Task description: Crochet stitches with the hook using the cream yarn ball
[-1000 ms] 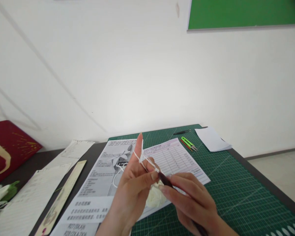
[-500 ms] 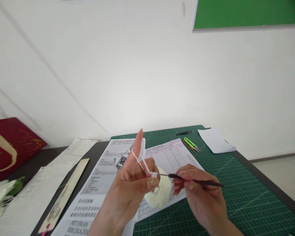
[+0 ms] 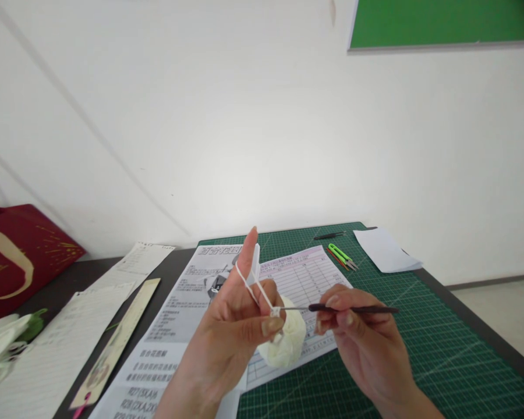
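My left hand [image 3: 233, 326] pinches a small piece of white crochet work [image 3: 276, 314] between thumb and fingers, its index finger pointing up. White yarn [image 3: 265, 294] loops round that raised finger and runs down to the piece. In my right hand [image 3: 367, 337] is a crochet hook [image 3: 353, 309] with a dark handle, held like a pen and nearly level. The hook's thin metal shaft reaches left to the crochet work; its tip is hidden there. Behind and below my left fingers sits a ball of cream yarn [image 3: 288, 343], partly covered by the hand.
A green cutting mat [image 3: 419, 331] carries a printed table sheet [image 3: 305, 267], green thread snips [image 3: 340, 254], black tweezers [image 3: 329, 235] and white paper [image 3: 386, 250]. Leftward lie a printed pattern sheet [image 3: 157, 326], a bookmark strip [image 3: 117, 343], handwritten sheets [image 3: 61, 349], white flowers [image 3: 4, 343] and a red bag [image 3: 26, 250].
My right hand has shifted slightly right, drawing the hook back a little from my left fingers and levelling its handle. The left hand keeps its pinch, and the view has turned slightly.
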Demonstrator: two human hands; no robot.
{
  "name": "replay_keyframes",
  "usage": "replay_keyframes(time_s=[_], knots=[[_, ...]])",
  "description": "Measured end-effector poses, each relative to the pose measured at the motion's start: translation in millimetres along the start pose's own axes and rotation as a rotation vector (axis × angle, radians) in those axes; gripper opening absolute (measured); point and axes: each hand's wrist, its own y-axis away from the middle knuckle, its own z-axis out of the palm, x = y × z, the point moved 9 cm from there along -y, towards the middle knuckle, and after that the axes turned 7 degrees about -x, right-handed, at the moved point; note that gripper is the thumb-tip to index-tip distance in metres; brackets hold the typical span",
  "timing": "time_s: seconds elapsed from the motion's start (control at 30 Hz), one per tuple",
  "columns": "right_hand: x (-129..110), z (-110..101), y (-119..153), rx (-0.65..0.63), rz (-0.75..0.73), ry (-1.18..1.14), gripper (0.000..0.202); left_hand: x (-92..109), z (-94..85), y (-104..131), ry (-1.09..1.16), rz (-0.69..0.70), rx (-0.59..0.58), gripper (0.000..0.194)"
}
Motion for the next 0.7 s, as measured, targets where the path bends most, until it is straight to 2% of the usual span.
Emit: replay_keyframes(time_s=[0.47,0.7], knots=[[-9,3,-3,-0.161,-0.026,0.152,0.011,0,2.7,1,0.018,-0.041,-0.029,0.099],[-14,1,-3,-0.163,-0.041,0.242,0.01,-3,4.1,0,0.063,-0.077,-0.036,0.099]])
